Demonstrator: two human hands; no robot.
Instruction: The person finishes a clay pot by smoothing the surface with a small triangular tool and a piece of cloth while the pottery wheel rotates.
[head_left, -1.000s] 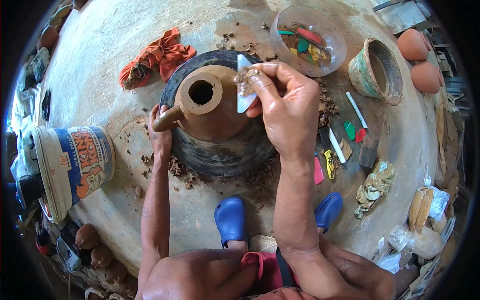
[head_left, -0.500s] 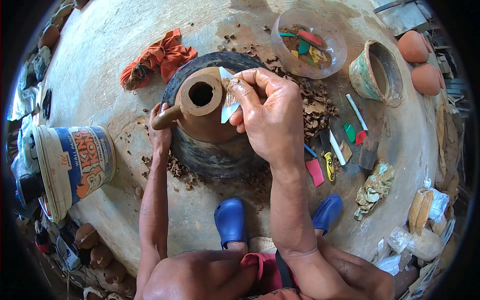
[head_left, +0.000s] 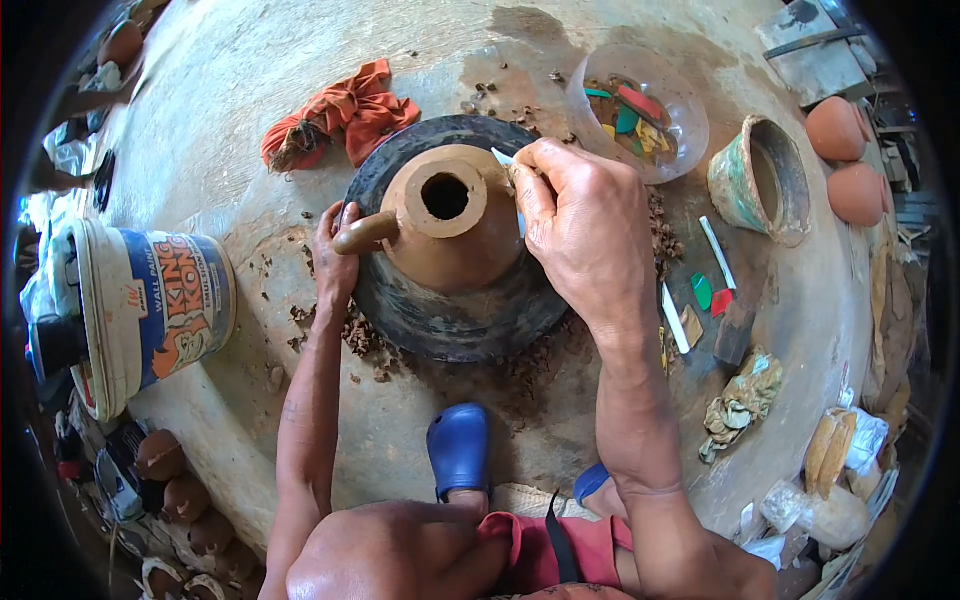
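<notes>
A brown clay pot with a round mouth and a stubby spout or handle on its left stands on a dark round turntable. My left hand is closed at the turntable's left rim, beside the stub, its fingertips partly hidden. My right hand pinches a pale, thin scraper at the pot's right shoulder. My fingers cover most of the scraper; only its tip and a sliver of its edge show. Whether its edge touches the clay is hidden.
Clay shavings lie around the turntable. An orange cloth and a clear bowl of coloured scrapers lie beyond it. Right are a crusted pot and small tools; left, a paint bucket. Another person's limb shows at the left edge.
My right hand has turned, and the scraper, earlier showing its clay-smeared face beside the mouth, is now mostly hidden at the pot's right side. The view has shifted slightly; my left hand stays at the rim.
</notes>
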